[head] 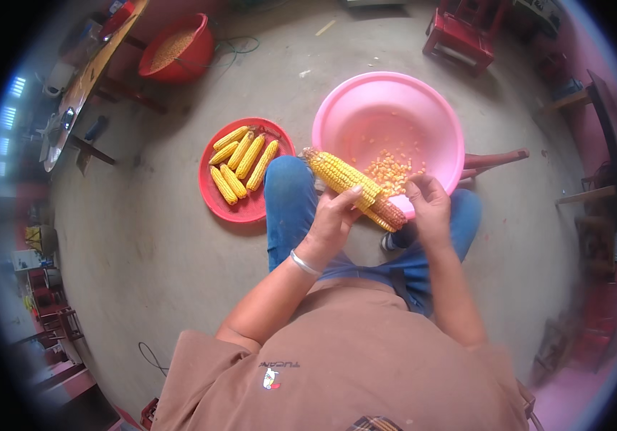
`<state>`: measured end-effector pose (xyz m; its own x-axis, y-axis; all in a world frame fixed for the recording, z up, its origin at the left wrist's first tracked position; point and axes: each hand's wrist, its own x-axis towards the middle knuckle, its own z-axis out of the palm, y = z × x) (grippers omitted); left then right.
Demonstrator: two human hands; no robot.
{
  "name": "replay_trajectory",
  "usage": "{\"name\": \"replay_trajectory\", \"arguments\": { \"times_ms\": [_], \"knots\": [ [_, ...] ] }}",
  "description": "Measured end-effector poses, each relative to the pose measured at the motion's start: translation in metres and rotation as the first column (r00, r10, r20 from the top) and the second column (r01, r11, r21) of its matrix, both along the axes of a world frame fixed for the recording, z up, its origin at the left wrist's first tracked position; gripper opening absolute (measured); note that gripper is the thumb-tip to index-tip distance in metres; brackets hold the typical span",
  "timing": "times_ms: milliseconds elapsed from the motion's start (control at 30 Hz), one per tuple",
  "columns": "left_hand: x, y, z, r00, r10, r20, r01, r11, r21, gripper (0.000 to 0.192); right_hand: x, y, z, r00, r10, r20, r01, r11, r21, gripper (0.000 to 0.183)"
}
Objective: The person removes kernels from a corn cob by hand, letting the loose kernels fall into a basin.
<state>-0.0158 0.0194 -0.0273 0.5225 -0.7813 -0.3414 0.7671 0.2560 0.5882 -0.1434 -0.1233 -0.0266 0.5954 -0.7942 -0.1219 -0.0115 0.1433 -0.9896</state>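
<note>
My left hand (335, 218) is closed around a yellow corn cob (341, 175), held slantwise between my knees and over the near rim of a pink plastic basin (389, 81). Part of the cob's lower end is bare of kernels and shows reddish. Close to that end, on the right, is my right hand (428, 202), with thumb and forefinger together; whether a kernel is between them cannot be told. Loose corn kernels (389, 167) lie in the basin. Several whole cobs (249, 156) rest in a round red tray (209, 199) on the floor to the left.
A red tub (201, 54) of kernels stands on the floor at the upper left, beside a wooden table (93, 70). A green cord lies by it. A red wooden chair (462, 35) is at the upper right. Wooden legs (497, 157) stick out right of the basin.
</note>
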Motion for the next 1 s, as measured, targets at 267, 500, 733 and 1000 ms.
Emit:
{"name": "replay_trajectory", "arguments": {
  "times_ms": [267, 500, 733, 1000],
  "knots": [
    [0.001, -0.001, -0.005, 0.999, -0.003, -0.032, 0.002, 1.0, -0.022, 0.046, 0.001, -0.015, 0.01, 0.994, -0.051, -0.093, 0.007, 0.907, -0.42, 0.014],
    [0.001, -0.011, 0.006, 0.979, 0.014, 0.203, -0.006, 0.999, -0.041, 0.043, 0.011, 0.014, 0.031, 0.964, 0.045, -0.264, -0.211, 0.736, -0.644, 0.019],
    [-0.006, -0.022, -0.002, 0.958, 0.116, 0.263, -0.122, 0.993, 0.005, 0.043, 0.017, 0.017, 0.018, 0.936, -0.069, -0.345, -0.19, 0.727, -0.66, 0.012],
    [-0.001, -0.026, -0.008, 0.961, 0.096, 0.258, -0.107, 0.994, 0.028, 0.045, 0.017, 0.009, 0.013, 0.951, -0.044, -0.305, -0.176, 0.735, -0.655, 0.013]
  ]
}}
